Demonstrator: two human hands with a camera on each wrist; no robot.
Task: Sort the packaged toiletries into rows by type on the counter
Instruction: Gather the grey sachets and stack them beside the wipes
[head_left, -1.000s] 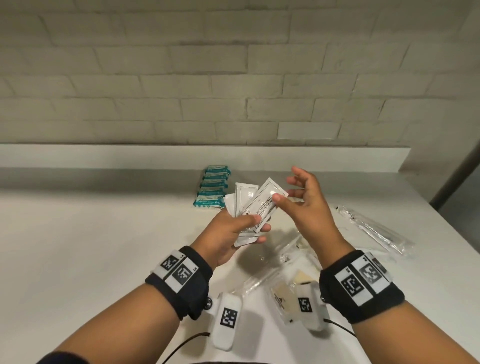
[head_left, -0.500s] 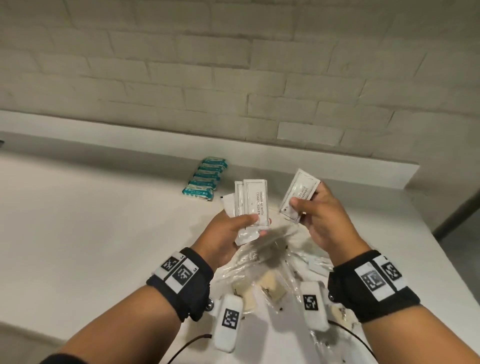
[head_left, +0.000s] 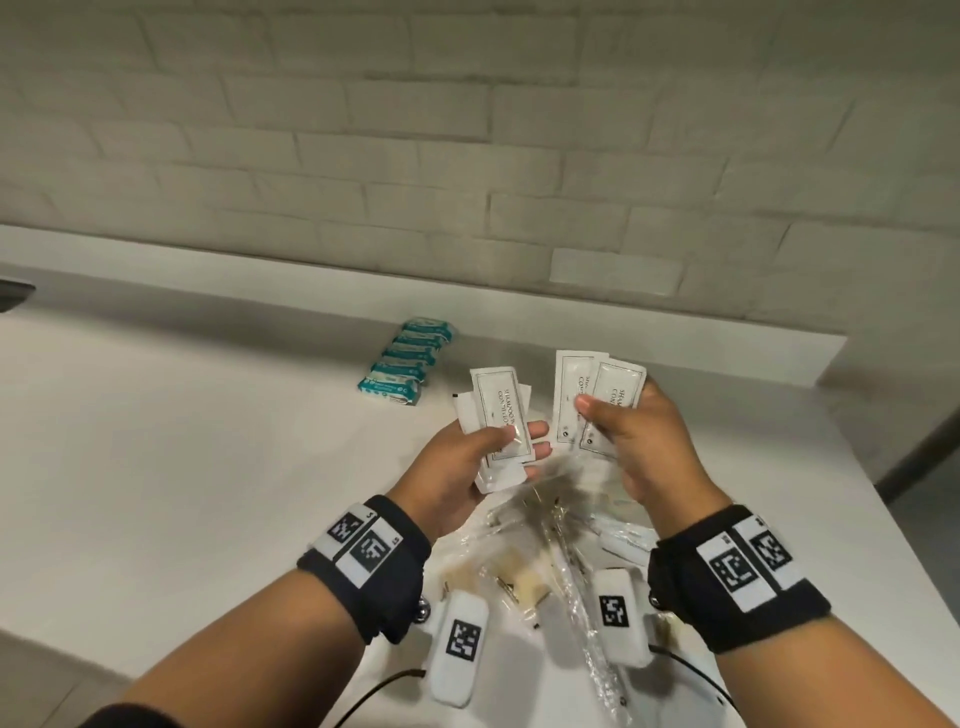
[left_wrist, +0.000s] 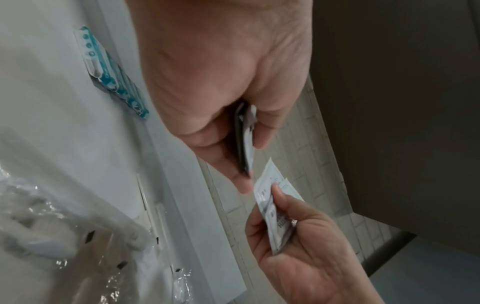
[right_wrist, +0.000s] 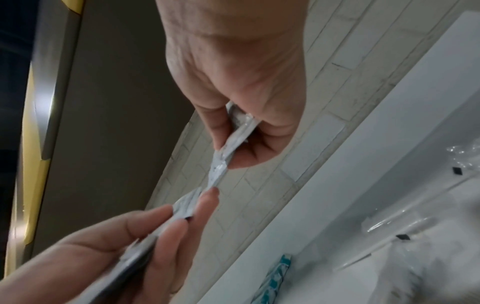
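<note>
White packets (head_left: 501, 415) sit fanned in the left hand (head_left: 457, 462), thumb pressing them down. Right hand (head_left: 644, 441) pinches two more packets (head_left: 597, 397) above the counter (head_left: 182, 467). Teal packs (head_left: 405, 361) lie in a row.

Both forearms reach forward, wrists banded; the left hand (head_left: 462, 462) and right hand (head_left: 644, 441) are raised side by side, thumbs and fingers pinching closed.

The white sachets (head_left: 501, 415) read "SHAMPOO", with partial "CON…" below.
</note>
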